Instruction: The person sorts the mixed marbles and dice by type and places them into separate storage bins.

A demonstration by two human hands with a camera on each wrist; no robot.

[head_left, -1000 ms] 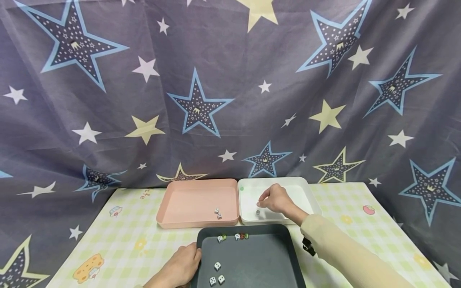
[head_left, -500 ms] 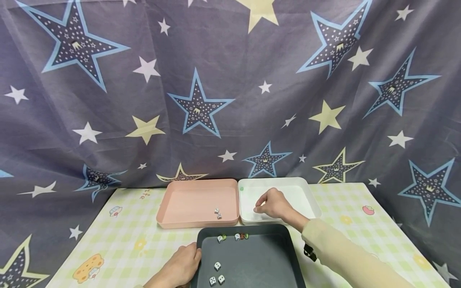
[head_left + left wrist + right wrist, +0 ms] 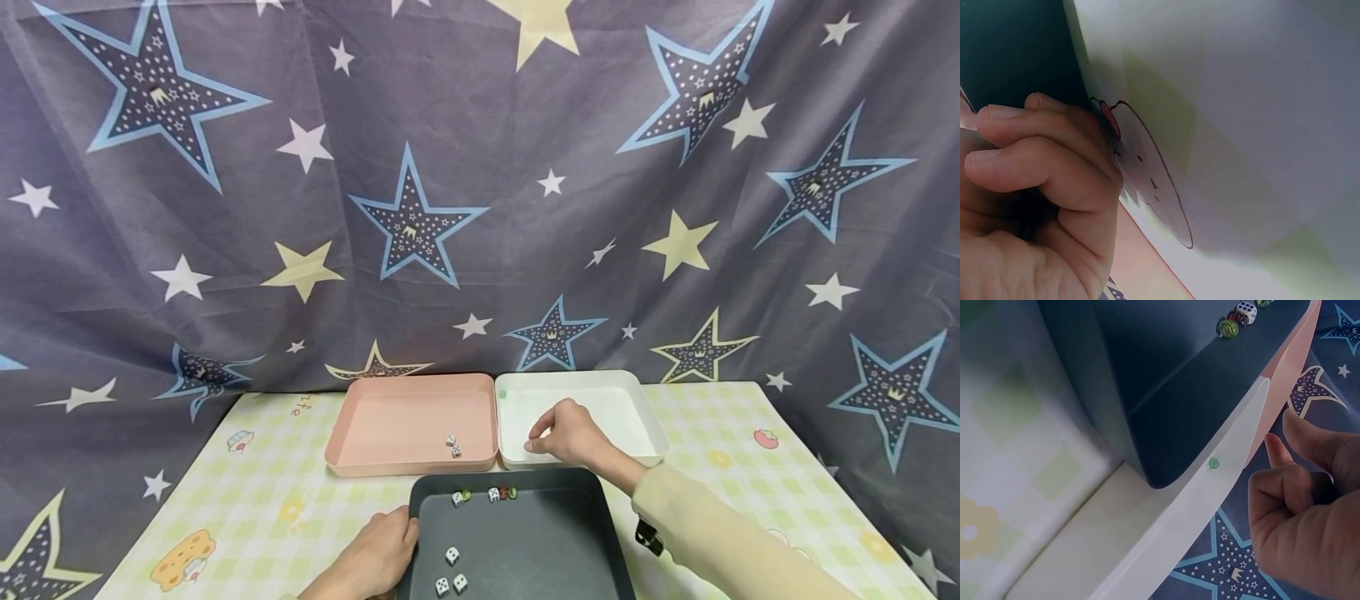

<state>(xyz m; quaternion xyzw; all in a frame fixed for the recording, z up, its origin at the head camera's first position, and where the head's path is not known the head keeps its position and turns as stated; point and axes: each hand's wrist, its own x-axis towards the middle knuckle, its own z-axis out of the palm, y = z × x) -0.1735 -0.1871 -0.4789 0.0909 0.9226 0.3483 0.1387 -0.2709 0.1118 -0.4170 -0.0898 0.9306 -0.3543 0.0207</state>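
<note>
My left hand (image 3: pixel 371 554) grips the left edge of a dark grey tray (image 3: pixel 547 533); its fingers (image 3: pixel 1029 159) are curled in the left wrist view. Over the front left part of a white tray (image 3: pixel 618 408) is my right hand (image 3: pixel 568 433), thumb and index fingertips low and close together. Whether they pinch anything cannot be made out. A green glass marble (image 3: pixel 503 394) lies in the white tray's far left corner. Several white dice (image 3: pixel 452 556) lie in the dark tray, and near its far wall green marbles (image 3: pixel 466 495) and reddish ones (image 3: pixel 504 493) sit beside more dice.
A pink tray (image 3: pixel 405 417) with two dice (image 3: pixel 456 451) adjoins the white one on the left. Both stand behind the dark tray on a checked tablecloth (image 3: pixel 277 500). A star-patterned curtain (image 3: pixel 480 208) hangs behind the table.
My right hand has moved down and slightly left inside the white tray. A small greyish object seen below its fingertips one second ago is no longer visible. The left hand stays in place.
</note>
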